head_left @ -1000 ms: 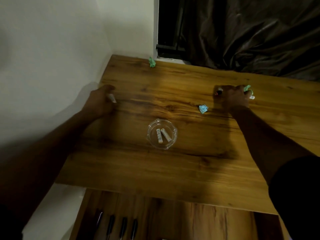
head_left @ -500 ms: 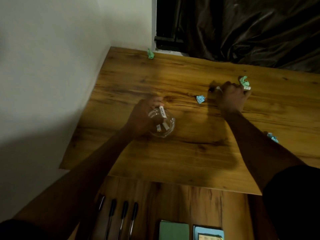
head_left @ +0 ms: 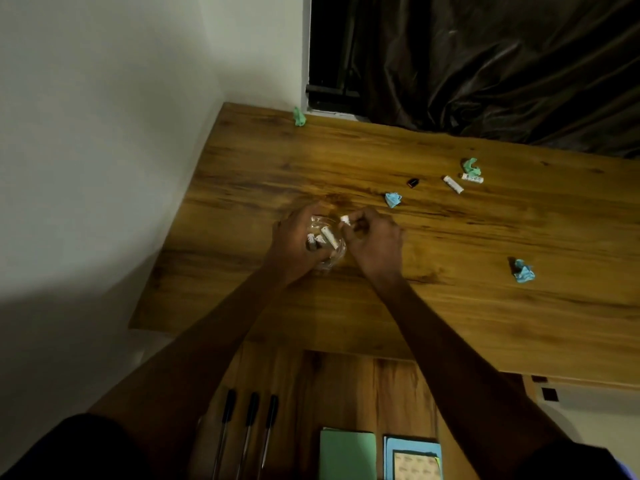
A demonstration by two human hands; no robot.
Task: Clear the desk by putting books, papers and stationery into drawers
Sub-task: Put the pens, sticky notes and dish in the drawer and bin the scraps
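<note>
Head view. Your left hand (head_left: 294,244) curls its fingers round a clear bowl (head_left: 334,259) standing on the tabletop (head_left: 450,306), left of centre. Bowl contents: several white sticks (head_left: 329,237), lying at angles. Your right hand (head_left: 375,244) pinches one held white stick (head_left: 345,220) between thumb and fingertips, just above the bowl's right rim; the other fingers are curled in.

Loose on the tabletop:
- back green wad (head_left: 299,116), at the far edge near the wall corner.
- middle blue wad (head_left: 393,199), just beyond your right hand.
- small dark object (head_left: 412,182), near it; too small to identify.
- slanted white stick (head_left: 453,184) and labelled white stick (head_left: 472,178), close together.
- right green wad (head_left: 471,166), touching the labelled stick.
- right blue wad (head_left: 523,270), well apart, toward the right.

Open drawer (head_left: 346,386) below the near edge: three pens (head_left: 249,431) side by side, green notebook (head_left: 347,455), blue book (head_left: 412,460) just beside it.
</note>
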